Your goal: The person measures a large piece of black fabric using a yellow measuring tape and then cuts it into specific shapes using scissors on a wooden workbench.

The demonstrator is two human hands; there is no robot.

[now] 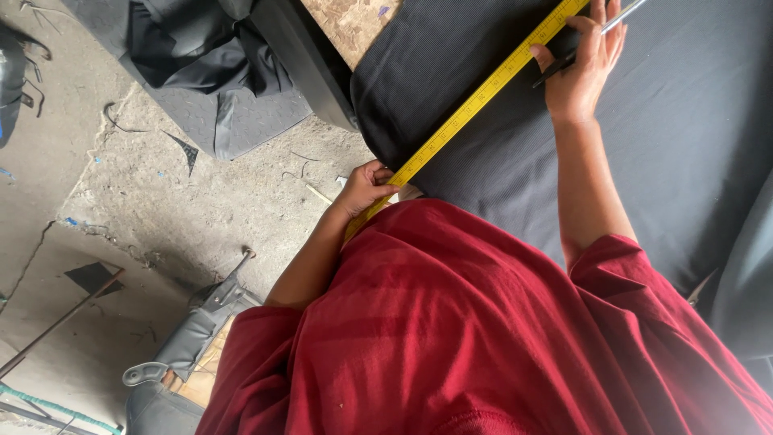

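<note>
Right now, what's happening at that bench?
A person in a red shirt is stretching a yellow measuring tape across a sheet of dark grey fabric. The left hand pins the tape at the fabric's near edge. The right hand presses the tape down farther along while also holding a thin pen-like tool. The tape lies taut and straight on the fabric. More dark fabric pieces lie on the concrete floor.
</note>
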